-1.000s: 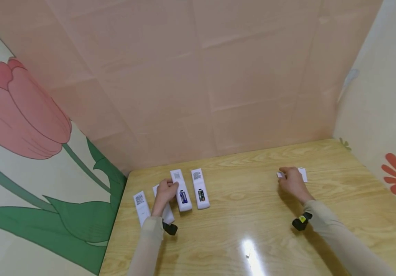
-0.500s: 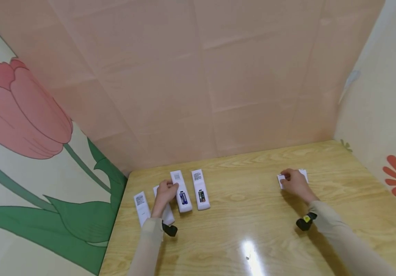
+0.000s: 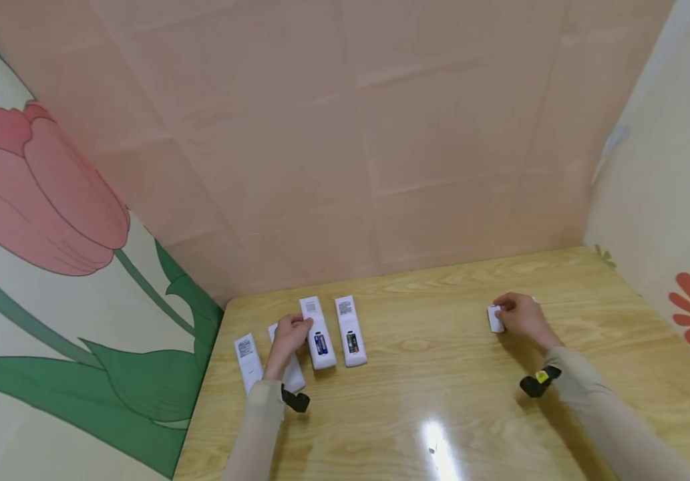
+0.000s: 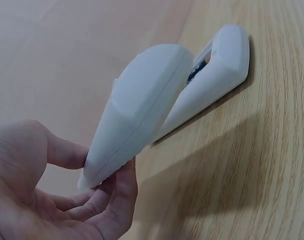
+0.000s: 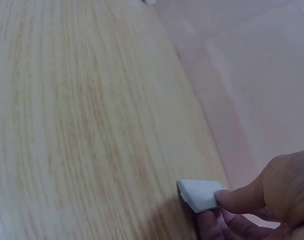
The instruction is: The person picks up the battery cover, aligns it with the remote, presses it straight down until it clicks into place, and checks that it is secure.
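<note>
My left hand [image 3: 288, 336] grips one end of a white remote control [image 3: 324, 359], whose uncovered battery slot shows a blue battery [image 3: 320, 344]. In the left wrist view the thumb and curled fingers hold this remote raised off the table. Just right of it lies a second white remote [image 3: 347, 309], also with its battery slot uncovered. Far to the right, my right hand [image 3: 524, 317] pinches a small white battery cover [image 5: 198, 195] between thumb and fingers. Another white piece [image 5: 262, 221] is mostly hidden behind that hand.
Two more white remotes lie at the left of the wooden table [image 3: 417, 374]: the leftmost remote [image 3: 248, 361] and one partly under my left wrist [image 3: 293, 377]. A pink-covered wall [image 3: 357, 167] rises along the back edge.
My right hand has shifted slightly right and turned the white cover, so more of its face shows, while the other white piece is now almost covered. My left hand keeps its grip on the remote.
</note>
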Demonstrator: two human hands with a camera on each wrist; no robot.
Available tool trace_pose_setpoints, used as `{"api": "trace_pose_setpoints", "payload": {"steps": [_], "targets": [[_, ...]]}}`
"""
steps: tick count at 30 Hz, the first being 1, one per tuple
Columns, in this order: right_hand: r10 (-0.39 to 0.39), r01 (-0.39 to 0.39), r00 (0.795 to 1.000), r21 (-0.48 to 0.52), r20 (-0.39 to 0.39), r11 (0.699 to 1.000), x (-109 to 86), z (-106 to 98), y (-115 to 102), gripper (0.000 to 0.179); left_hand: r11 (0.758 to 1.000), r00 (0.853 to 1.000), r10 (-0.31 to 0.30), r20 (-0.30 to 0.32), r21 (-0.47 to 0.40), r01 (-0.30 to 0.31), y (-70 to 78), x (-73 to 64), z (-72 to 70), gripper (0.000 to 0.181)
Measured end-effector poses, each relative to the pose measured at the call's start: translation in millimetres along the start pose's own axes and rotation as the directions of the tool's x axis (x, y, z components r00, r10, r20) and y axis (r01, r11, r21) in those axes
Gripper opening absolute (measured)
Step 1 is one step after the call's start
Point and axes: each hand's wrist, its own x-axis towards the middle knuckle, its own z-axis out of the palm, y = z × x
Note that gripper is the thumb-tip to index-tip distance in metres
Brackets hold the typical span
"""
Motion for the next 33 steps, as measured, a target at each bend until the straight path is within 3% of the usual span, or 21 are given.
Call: {"api": "trace_pose_setpoints", "payload": {"steps": [10,18,33], "targets": [[0.026,-0.027,1.0,0.059,0.013,0.998,-5.1,-8.1,-17.7,0.025,0.998,1.0,0.004,0.006,-0.059,-0.004,3.1,-4.9,3.1,0.052],[-0.002,-0.003,1.0,0.236,0.021,0.972,-5.2,-14.7,-31.3,0.028,0.99,1.0,0.005,0.029,-0.138,0.0,10.4,-10.8,7.4,0.053],[-0.005,-0.004,1.0,0.271,0.031,0.962,-11.5,-21.8,-58.8,0.033,0.988,0.999,0.029,0.046,-0.154,-0.021,17.0,-14.0,15.0,0.052]]}}
